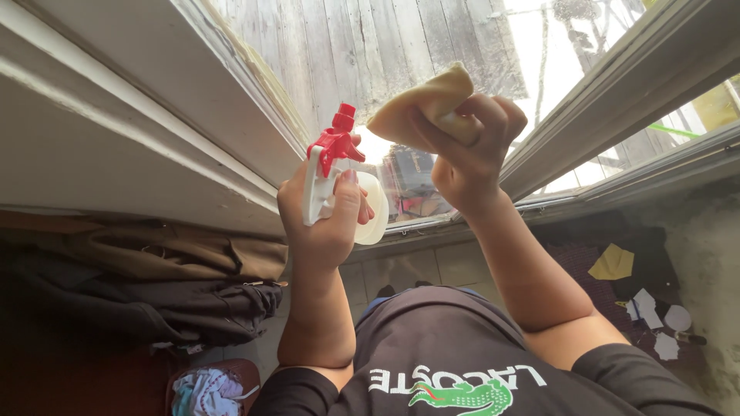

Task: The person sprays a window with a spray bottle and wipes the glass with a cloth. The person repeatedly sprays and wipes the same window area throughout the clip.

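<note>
Left hand (322, 219) clasps spray bottle (339, 185); right hand (470, 150) bunches cloth (424, 108).

Below you, tiled floor (432, 266), dark jackets (154, 308) heaped on it, yellow and white paper scraps (647, 308) on a dark mat (586, 270).

Glossy plastic spray bottle (339, 181), soft matt yellow cloth (420, 108), smudged window glass (370, 46), painted frame (154, 115)

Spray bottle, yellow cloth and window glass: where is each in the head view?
spray bottle (336, 146), head view, on its red trigger top
yellow cloth (420, 108), head view, on the bunched fold
window glass (385, 38), head view, on the pane above the hands
</note>
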